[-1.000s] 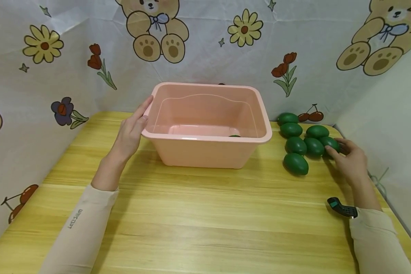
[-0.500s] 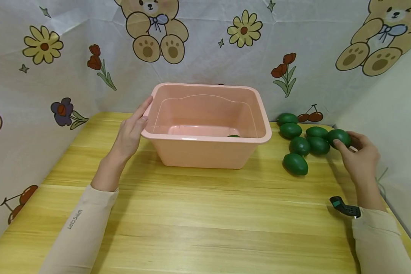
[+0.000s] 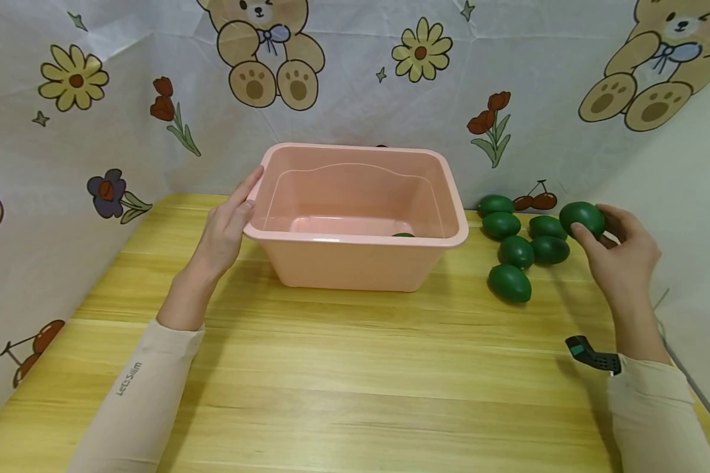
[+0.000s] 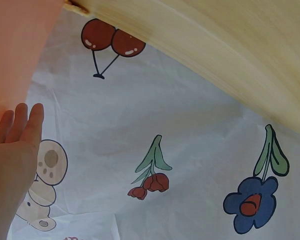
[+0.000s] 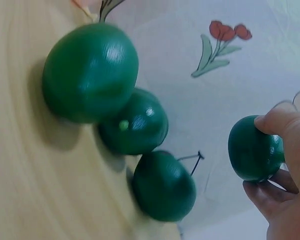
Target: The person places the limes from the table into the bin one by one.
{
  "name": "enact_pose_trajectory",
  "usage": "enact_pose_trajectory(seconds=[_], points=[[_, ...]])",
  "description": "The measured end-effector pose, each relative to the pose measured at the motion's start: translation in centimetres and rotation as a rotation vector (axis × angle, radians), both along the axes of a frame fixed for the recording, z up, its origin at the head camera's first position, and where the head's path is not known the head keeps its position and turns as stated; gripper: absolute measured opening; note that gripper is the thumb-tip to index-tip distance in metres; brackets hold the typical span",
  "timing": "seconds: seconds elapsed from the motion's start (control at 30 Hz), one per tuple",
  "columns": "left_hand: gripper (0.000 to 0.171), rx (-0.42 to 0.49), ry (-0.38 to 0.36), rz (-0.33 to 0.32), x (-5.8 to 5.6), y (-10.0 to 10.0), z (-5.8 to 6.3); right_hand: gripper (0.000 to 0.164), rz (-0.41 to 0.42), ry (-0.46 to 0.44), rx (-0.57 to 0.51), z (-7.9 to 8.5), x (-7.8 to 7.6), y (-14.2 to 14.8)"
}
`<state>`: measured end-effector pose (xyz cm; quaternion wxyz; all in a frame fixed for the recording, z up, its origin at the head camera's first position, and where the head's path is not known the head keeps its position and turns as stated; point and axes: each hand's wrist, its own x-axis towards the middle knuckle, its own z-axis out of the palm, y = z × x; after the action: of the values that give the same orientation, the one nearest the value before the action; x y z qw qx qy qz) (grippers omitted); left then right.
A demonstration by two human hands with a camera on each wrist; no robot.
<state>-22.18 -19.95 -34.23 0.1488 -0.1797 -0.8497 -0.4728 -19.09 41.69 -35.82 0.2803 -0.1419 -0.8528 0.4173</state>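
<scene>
My right hand (image 3: 624,253) holds a dark green lime (image 3: 582,219) between thumb and fingers, raised above the back right of the table. The same lime (image 5: 250,148) shows in the right wrist view, apart from the others. Several more limes (image 3: 510,284) lie in a loose cluster just left of this hand. A pink plastic basin (image 3: 355,263) stands at the middle back. Against its left side my left hand (image 3: 220,230) rests with extended fingers; in the left wrist view the fingers (image 4: 32,122) lie straight along the wall. Over the basin's front rim, a bit of green (image 3: 403,234) shows inside.
The wooden table (image 3: 355,387) runs up to a white backdrop cloth (image 3: 355,79) printed with bears and flowers. A pale wall (image 3: 686,184) borders the right side. A black band (image 3: 593,355) sits on the right wrist.
My right hand has taken one lime from the cluster's right side and lifted it. The neighbouring limes shifted slightly to the right. My left hand and the basin stay in place.
</scene>
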Motion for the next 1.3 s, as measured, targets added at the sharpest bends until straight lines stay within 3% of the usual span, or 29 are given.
enact_pose_trajectory(seconds=[0.23, 0.57, 0.9, 1.3], points=[[0.055, -0.004, 0.001, 0.003, -0.1, 0.1, 0.0, 0.049, 0.072, 0.044, 0.042, 1.8, 0.2, -2.6], [0.055, 0.005, 0.009, -0.005, 0.0, 0.1, 0.0, 0.049, 0.267, 0.177, -0.005, 5.1, 0.1, -7.8], [0.055, 0.005, -0.005, -0.007, 0.0, 0.0, -0.1, 0.050, 0.364, 0.199, 0.079, 6.4, -0.2, -12.5], [0.054, 0.017, -0.020, -0.004, 0.1, 0.2, 0.0, 0.052, 0.521, 0.216, 0.102, 7.7, -0.8, -18.5]])
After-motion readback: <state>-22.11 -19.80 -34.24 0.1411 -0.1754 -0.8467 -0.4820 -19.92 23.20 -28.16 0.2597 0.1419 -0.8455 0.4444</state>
